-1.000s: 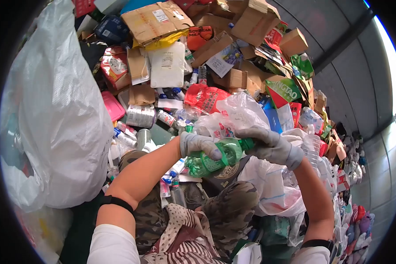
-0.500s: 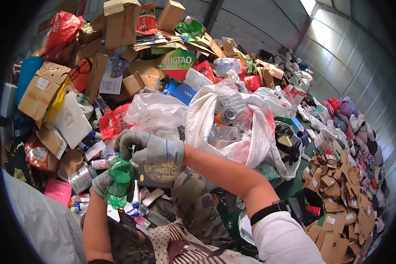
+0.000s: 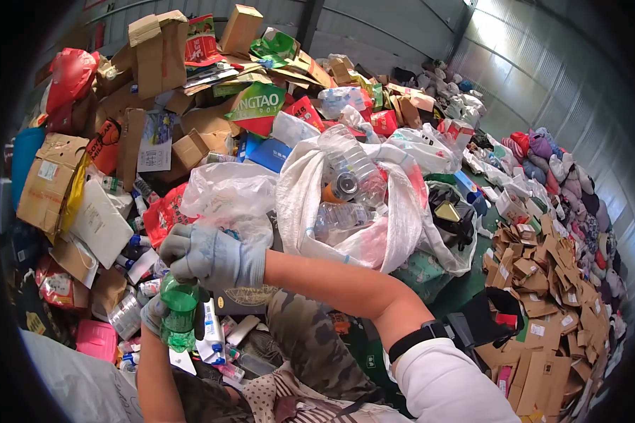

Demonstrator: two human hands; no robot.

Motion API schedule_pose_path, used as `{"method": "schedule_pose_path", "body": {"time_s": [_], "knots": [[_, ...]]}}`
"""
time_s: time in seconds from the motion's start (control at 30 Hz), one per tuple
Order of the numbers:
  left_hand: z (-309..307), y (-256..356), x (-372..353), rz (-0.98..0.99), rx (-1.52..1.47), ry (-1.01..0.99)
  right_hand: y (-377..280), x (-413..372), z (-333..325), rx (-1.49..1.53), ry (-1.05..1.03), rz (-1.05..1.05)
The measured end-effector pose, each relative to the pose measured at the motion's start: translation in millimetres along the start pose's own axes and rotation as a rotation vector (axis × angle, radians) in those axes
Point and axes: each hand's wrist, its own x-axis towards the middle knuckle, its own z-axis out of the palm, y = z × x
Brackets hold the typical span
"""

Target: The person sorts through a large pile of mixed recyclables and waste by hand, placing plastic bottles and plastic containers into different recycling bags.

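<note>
A green plastic bottle stands roughly upright at the lower left. My left hand, in a grey glove, is wrapped round its side. Over the bottle's top is my right hand, also gloved, with its fingers bent and closed on the neck end; the cap is hidden beneath them. To the right, a white woven sack holds large clear plastic bottles. A crumpled clear plastic bag lies just beyond my right hand.
Cardboard boxes and packaging are heaped at the back left. Flattened cardboard is piled at the right, with bundled cloth items behind it. A pink container lies at the lower left. A black bag is beside the sack.
The view has shifted, so the heap appears further left. My right hand has come down over the bottle's top, its fingers more closed. My left hand still holds the bottle.
</note>
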Motion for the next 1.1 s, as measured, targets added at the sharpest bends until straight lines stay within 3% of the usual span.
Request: {"method": "schedule_pose_path", "body": {"time_s": [0.03, 0.13, 0.17, 0.2, 0.27, 0.3, 0.33, 0.37, 0.4, 0.43, 0.47, 0.6, 0.63, 0.67, 0.7, 0.73, 0.77, 0.8, 0.83, 0.87, 0.9, 1.0, 1.03, 1.1], "knots": [[0.8, 0.2, -2.1, -0.006, -0.053, -0.024, -3.9, 2.0, 0.6, -0.043, 0.135, -0.080], [7.1, 1.7, -2.7, 0.038, -0.151, -0.074, -4.6, 0.1, 2.6, 0.308, 0.572, 0.280], [9.4, 3.7, 1.3, 0.119, -0.126, -0.045, 5.5, -10.7, 9.3, 0.753, 0.637, 0.571], [11.6, 5.8, 5.6, 0.199, -0.099, -0.014, 12.0, -19.7, 13.9, 0.988, 0.762, 0.696], [20.0, 3.8, 14.0, 0.410, -0.196, 0.312, 1.9, -38.4, 27.9, 1.331, 0.722, 1.007], [20.1, 3.3, 21.0, 0.490, -0.057, 0.393, 8.4, -59.1, 60.6, 1.478, 0.636, 1.116], [15.9, 1.5, 18.3, 0.375, -0.027, 0.419, -2.7, -60.1, 76.2, 1.478, 0.545, 1.230], [17.8, -1.7, 21.9, 0.411, 0.070, 0.476, -16.2, -59.1, 81.9, 1.384, 0.431, 1.213], [19.5, -4.3, 26.0, 0.447, 0.172, 0.530, -17.3, -58.3, 101.1, 1.363, 0.400, 1.034], [18.4, -7.6, 27.6, 0.438, 0.203, 0.509, -19.1, -59.3, 110.5, 1.261, 0.208, 1.237], [15.1, -11.0, 27.9, 0.428, 0.235, 0.487, -20.9, -58.1, 118.3, 1.154, 0.333, 1.154], [18.5, -21.2, 35.8, 0.401, 0.325, 0.235, -31.1, -72.7, 100.2, 1.259, 0.637, 1.000], [12.3, -34.6, 41.8, 0.435, 0.260, 0.305, -38.6, -83.2, 84.3, 1.260, 0.720, 0.991], [-3.5, -47.3, 51.5, 0.455, 0.148, 0.291, -53.9, -92.1, 41.7, 1.055, 0.725, 0.941], [14.7, -25.3, 46.6, 0.154, 0.351, 0.260, -67.3, -114.6, -5.7, 0.802, 0.652, 1.006], [11.4, -32.4, 47.2, 0.170, 0.523, 0.314, -86.6, -139.0, -51.6, 0.550, 0.573, 1.073], [-8.6, -50.3, 53.8, 0.196, 0.500, 0.383, -110.6, -168.7, -89.4, 0.625, 0.851, 0.935], [-77.9, -75.0, 65.0, 0.139, 0.479, 0.387, -150.9, -198.1, -150.9, 0.253, 0.819, 1.142], [-84.3, -81.6, 71.8, 0.017, 0.461, 0.549, -190.0, -233.6, -210.5, -0.123, 0.790, 1.002], [-90.8, -86.5, 75.8, -0.057, 0.417, 0.615, -253.8, -265.7, -261.8, 0.029, 1.164, 1.120], [-93.5, -87.6, 77.4, -0.114, 0.358, 0.641, -326.2, -285.8, -311.9, -0.622, 1.139, 1.284], [-98.8, -84.8, 73.3, -0.243, 0.251, 0.702, -617.6, -407.0, -349.4, -1.193, 1.941, 1.710], [-101.1, -83.1, 72.5, -0.272, 0.224, 0.713, -734.5, -471.1, -292.6, -1.252, 2.263, 1.673], [-105.1, -82.5, 67.0, -0.319, 0.166, 0.754, -865.3, -468.2, -129.8, -1.472, 2.634, 2.126]]}}
